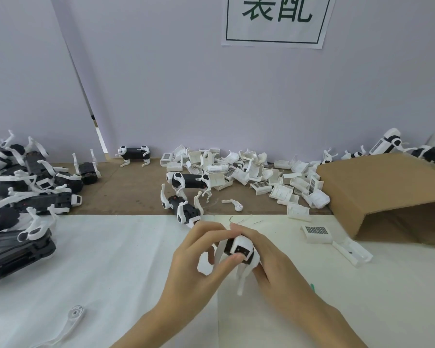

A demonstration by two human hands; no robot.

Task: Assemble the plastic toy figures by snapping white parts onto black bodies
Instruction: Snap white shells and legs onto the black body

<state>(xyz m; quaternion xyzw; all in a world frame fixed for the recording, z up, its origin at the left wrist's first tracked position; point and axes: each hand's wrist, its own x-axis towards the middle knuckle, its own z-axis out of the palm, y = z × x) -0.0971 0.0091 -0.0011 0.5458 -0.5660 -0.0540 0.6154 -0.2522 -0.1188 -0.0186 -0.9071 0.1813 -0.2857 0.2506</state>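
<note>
Left hand (199, 257) and right hand (269, 259) both gripped toy figure (239, 249) above counter (111, 259), mid-snap on white part. Next probably firm squeeze till seated.

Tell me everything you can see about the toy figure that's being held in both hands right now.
The toy figure is a small dog-like piece of glossy plastic: a black body with white shell parts and a dark square on its rounded white end. White legs hang below it, slightly blurred. It is held above the white table cover, near the middle of the view. The left hand grips it from the left with the thumb pressing its front; the right hand wraps its right side. Much of it is hidden by fingers.
</note>
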